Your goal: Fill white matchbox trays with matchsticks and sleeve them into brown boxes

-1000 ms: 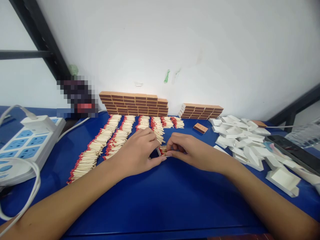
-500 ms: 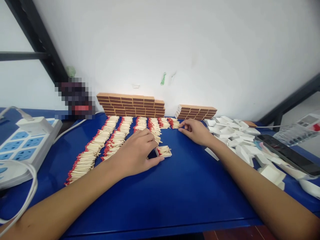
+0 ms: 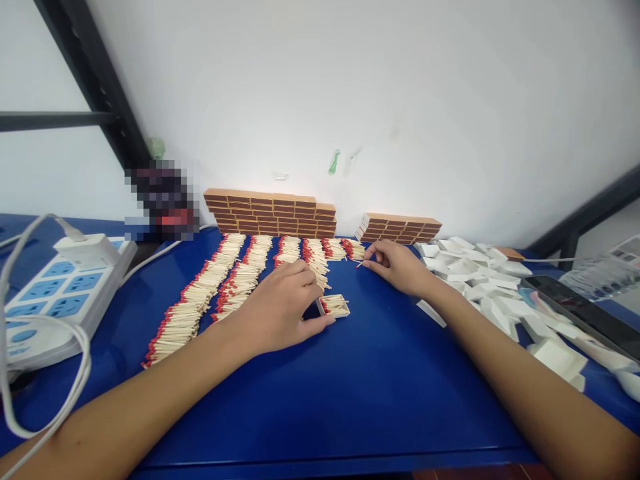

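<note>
My left hand (image 3: pixel 285 307) is closed around the left end of a small white matchbox tray (image 3: pixel 345 315), its thumb along the near side. Red-headed matches (image 3: pixel 334 305) lie inside the tray. Farther right, my right hand (image 3: pixel 397 267) pinches a match (image 3: pixel 359 264) between thumb and fingertips, beside the rightmost small heap of matches (image 3: pixel 355 250). Long rows of matches (image 3: pixel 185 313) run across the blue table, partly hidden behind my left hand and forearm.
Brown-sided matchboxes (image 3: pixel 270 217) stand stacked against the wall, with a smaller stack (image 3: pixel 400 228) to the right. A pile of white empty trays (image 3: pixel 465 267) and a phone (image 3: pixel 580 313) lie at right. A power strip (image 3: pixel 70 293) with white cables is at left.
My right hand has drawn slightly away from the small heap, and a match now shows at its fingertips. The left hand stays at the tray. The view has shifted a little.
</note>
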Demonstrator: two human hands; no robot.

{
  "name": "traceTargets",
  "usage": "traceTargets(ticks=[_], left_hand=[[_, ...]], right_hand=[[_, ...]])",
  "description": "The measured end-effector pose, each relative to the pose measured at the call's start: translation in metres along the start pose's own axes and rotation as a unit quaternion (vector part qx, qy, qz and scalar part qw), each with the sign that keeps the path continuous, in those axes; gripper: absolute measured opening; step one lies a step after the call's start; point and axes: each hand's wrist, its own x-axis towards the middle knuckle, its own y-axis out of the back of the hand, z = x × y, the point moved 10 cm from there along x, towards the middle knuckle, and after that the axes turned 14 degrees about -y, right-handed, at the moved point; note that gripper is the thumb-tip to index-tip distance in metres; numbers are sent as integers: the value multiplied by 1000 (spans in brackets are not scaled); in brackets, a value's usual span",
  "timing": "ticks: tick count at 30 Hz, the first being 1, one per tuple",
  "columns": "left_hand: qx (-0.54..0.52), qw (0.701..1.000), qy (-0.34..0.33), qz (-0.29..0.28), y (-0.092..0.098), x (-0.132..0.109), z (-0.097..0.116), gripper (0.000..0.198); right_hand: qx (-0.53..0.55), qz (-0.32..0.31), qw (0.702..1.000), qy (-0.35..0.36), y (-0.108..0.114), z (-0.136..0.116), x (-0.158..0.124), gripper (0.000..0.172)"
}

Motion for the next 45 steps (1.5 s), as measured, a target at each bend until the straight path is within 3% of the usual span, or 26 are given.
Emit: traceTargets(ticks=[4,13,17,21,24,28,31,35,37,41,45], left_hand=[[-1,1000,-1,0,0,0,1,27],[-4,1000,3,-4,0,0,-1,27],[-1,1000,1,0,-1,0,-2,26],[3,1000,0,3,0,-1,-2,26],[2,1000,-3,2,0,0,-1,27],[-1,1000,-5,1,1,1,0,26],[-1,1000,-8,5,3,1,1,24],[5,1000,-2,-2,2,1,1,27],[3,1000,0,-6,1,1,1,28],[-2,1000,1,-10,0,1,1,29],[5,1000,-1,-11,0,2,0,30]], right_hand=[[-3,-15,1000,15,-2,-3,-2,16],[-58,-69,995,-45,-10,-5,-4,23],[-19,-127,991,-24,-2,-35,-23,25],[51,-229,971,36,-3,-78,-55,34],[77,-250,962,72,-9,-100,-70,30],[85,-230,964,101,-13,-114,-75,23],[116,-190,971,88,-6,-108,-64,22],[81,-12,996,28,19,-66,-34,19],[36,48,998,-11,20,-44,-22,20],[1,70,996,-54,5,-22,-5,27],[-17,68,997,-19,-4,-28,-1,12]])
